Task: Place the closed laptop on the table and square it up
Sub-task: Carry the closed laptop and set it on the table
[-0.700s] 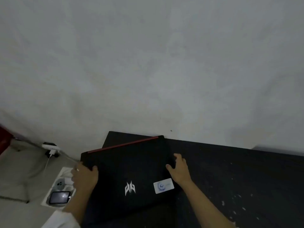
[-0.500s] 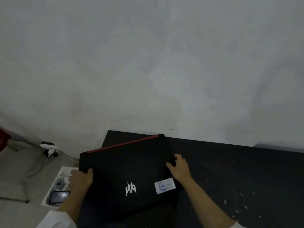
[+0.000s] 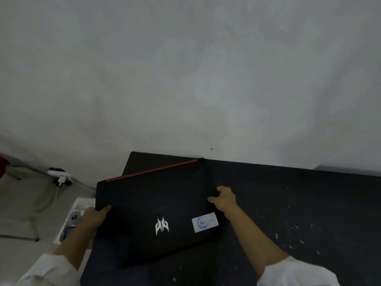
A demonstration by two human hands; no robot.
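Note:
The closed black laptop point(image 3: 152, 205) has a red strip along its far edge, a white logo and a pale sticker on its lid. It lies skewed over the left end of the black table point(image 3: 288, 213), its left side hanging past the table's edge. My left hand point(image 3: 93, 219) grips the laptop's left edge, thumb on the lid. My right hand point(image 3: 224, 198) holds the right edge, fingers curled around it. Whether the laptop rests flat on the table I cannot tell.
A grey wall stands right behind the table. On the floor at the left lie a white tray point(image 3: 71, 215) with small devices, a power strip point(image 3: 58, 174) with a white charger and cable. White flecks mark the table's right part.
The laptop has shifted slightly and my left hand has slid down along its left edge. My right hand keeps its hold on the right edge.

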